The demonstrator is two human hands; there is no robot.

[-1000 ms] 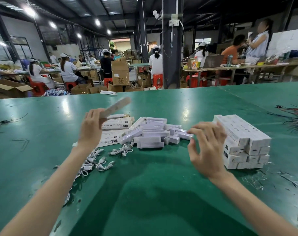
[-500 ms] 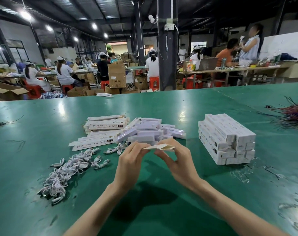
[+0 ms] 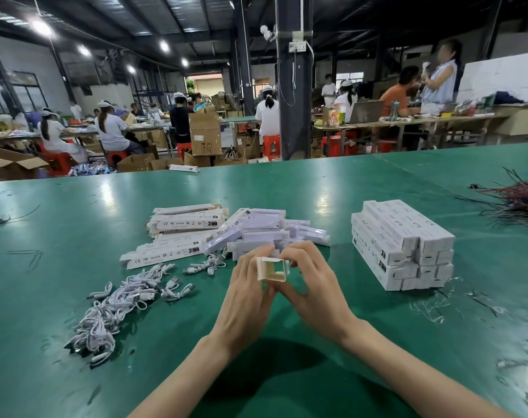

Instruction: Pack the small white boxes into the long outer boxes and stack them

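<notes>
Holding one long outer box (image 3: 271, 269) between them, the left hand (image 3: 244, 292) and the right hand (image 3: 315, 285) are meeting just above the green table (image 3: 287, 372). Fingers of both hands are curling round the box's sides, and its open square end is facing the camera (pale cardboard edges are showing around the opening). Just beyond the hands, a loose pile of small white boxes (image 3: 265, 227) is lying on the table, with flat unfolded outer boxes (image 3: 181, 233) heaped to its left. A neat stack of closed long boxes (image 3: 401, 245) is standing to the right, apart from the hands. A tangle of white cables (image 3: 118, 300) is sprawling at the left, and a bundle of dark wires (image 3: 522, 200) is lying at the far right.
</notes>
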